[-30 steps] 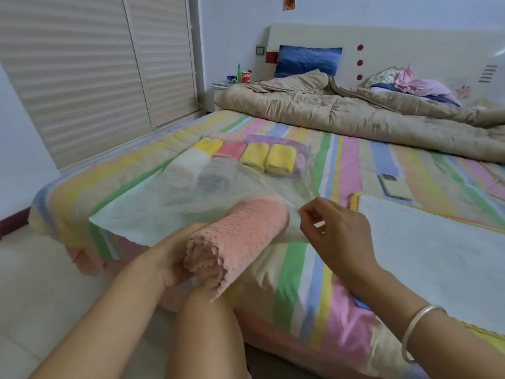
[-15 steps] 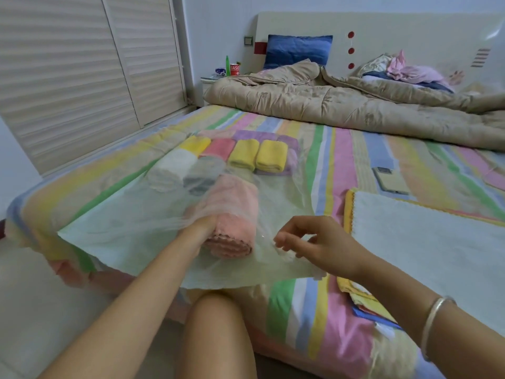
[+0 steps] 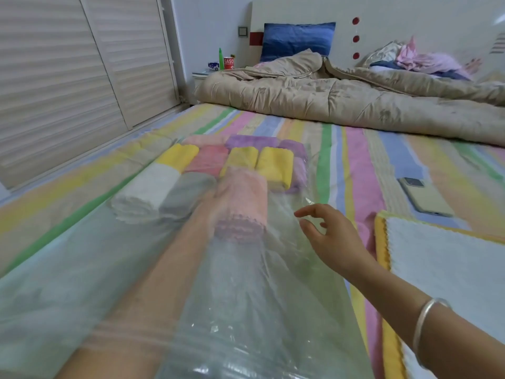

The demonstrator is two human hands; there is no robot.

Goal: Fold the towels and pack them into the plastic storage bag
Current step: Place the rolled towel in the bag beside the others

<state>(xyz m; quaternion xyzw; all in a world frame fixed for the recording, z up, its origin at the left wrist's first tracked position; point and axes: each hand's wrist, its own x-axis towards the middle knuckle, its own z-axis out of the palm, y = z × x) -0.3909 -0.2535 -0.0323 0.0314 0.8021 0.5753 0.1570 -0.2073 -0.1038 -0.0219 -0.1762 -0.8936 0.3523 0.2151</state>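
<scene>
"Where is the pink towel (image 3: 243, 195)?"

"Inside the plastic bag (image 3: 246, 310), next to the grey towel (image 3: 185, 195), at eleven o'clock from the right hand (image 3: 328, 236)."

"Is that hand holding anything?"

"No, its fingers are loose and spread over the bag."

"And the left hand (image 3: 217, 194)?"

"In the bag by the pink towel, too blurry to tell its grip."

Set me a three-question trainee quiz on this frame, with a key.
1. True or false: the phone lies inside the plastic bag.
2. Which roll sits just left of the grey roll in the picture? A white, B purple, C yellow.
3. Fill in: the left hand and the scalloped pink towel are both ___ the bag.
Key: 1 false, it lies on the striped sheet; 2 A; 3 inside.
</scene>
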